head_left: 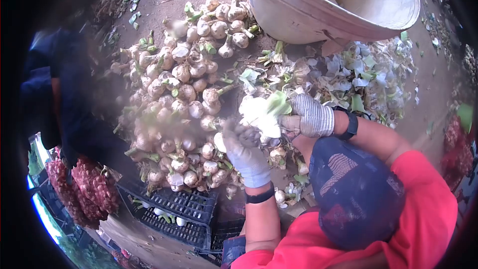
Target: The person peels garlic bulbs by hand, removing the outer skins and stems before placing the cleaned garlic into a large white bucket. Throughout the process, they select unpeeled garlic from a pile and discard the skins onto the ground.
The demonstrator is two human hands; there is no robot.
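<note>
My right hand [311,115], in a grey-white glove with a dark wristband, is closed at the side of a bright white peeled onion [259,114] with a pale green stem piece. Glare washes out part of that onion. My left hand [245,154], gloved too, reaches in from below over the pile's edge; its fingers are blurred, close under the white onion. Beside them a pale bulb [219,142] touches the glove's left side in this view. A big heap of unpeeled onions [186,92] with cut stalks and roots lies left of both hands.
A large pale tub [298,15] holding peeled onions stands at the top. Onion skins [368,69] cover the ground below it. Black plastic crates [174,204] sit at lower left, near red mesh sacks [92,189]. A dark-clothed person [74,94] is at left. A patterned cap [356,189] fills the lower right.
</note>
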